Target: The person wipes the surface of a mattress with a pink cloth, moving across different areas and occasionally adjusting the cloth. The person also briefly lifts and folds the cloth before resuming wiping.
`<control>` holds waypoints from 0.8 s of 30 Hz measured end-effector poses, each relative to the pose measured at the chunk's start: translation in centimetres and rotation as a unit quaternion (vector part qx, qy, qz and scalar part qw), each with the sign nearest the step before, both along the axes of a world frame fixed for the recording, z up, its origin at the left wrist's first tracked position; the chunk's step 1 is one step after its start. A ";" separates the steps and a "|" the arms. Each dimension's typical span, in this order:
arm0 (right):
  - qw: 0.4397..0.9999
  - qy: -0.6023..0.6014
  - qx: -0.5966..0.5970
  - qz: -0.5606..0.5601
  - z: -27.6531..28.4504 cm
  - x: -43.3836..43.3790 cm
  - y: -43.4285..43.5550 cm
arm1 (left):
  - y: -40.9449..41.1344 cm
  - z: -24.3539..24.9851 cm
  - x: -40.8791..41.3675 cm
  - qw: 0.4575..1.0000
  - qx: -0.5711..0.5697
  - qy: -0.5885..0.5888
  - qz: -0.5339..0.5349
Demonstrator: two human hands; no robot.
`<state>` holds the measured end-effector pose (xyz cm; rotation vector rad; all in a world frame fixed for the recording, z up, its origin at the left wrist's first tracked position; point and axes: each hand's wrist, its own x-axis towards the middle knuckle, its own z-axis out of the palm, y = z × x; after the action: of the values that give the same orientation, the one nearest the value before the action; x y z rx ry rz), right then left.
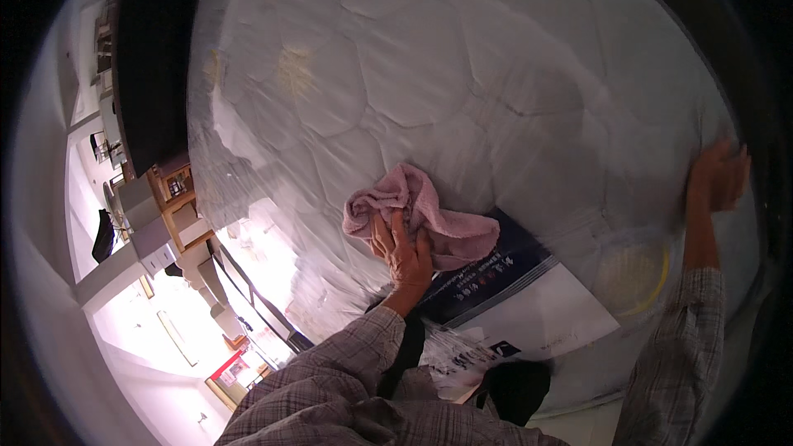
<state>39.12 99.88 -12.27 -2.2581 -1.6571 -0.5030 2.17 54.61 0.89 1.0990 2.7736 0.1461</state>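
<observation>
My left hand point(406, 260) presses down on a crumpled pink terry cloth point(464, 235), its fingers sunk into the folds. Under the cloth lies a large quilted mattress point(421, 68) wrapped in clear plastic film, wrinkled in places. Partly beneath the cloth, a dark blue and white printed panel point(557, 306) bears writing. Over by the mattress's right edge is my right hand point(720, 176), blurred, with its fingers loosely bent and nothing seen in it. Whether it touches the film is hard to tell.
A long dark panel point(155, 68) runs along the mattress's left side. Beyond it stand wooden furniture point(179, 198) and boxes point(148, 235) in a bright room. Yellowish round marks point(632, 279) show on the mattress near my right forearm. Loose film bunches toward the left edge.
</observation>
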 end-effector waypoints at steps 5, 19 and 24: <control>0.998 -0.054 0.010 0.018 0.1 1.3 -0.4 | 5.8 -1.5 -7.4 0.984 0.027 0.042 0.169; 0.995 -0.087 -0.057 -0.001 1.8 0.7 -2.3 | 9.6 -5.7 -21.2 0.973 0.042 0.148 0.174; 0.994 -0.055 -0.074 0.055 2.1 0.8 -1.4 | 9.1 -5.5 -21.5 0.972 0.030 0.134 0.193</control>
<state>39.91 98.45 -10.13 -2.2616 -1.9189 -0.5016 -19.37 63.72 -4.56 0.6143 3.2189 0.1336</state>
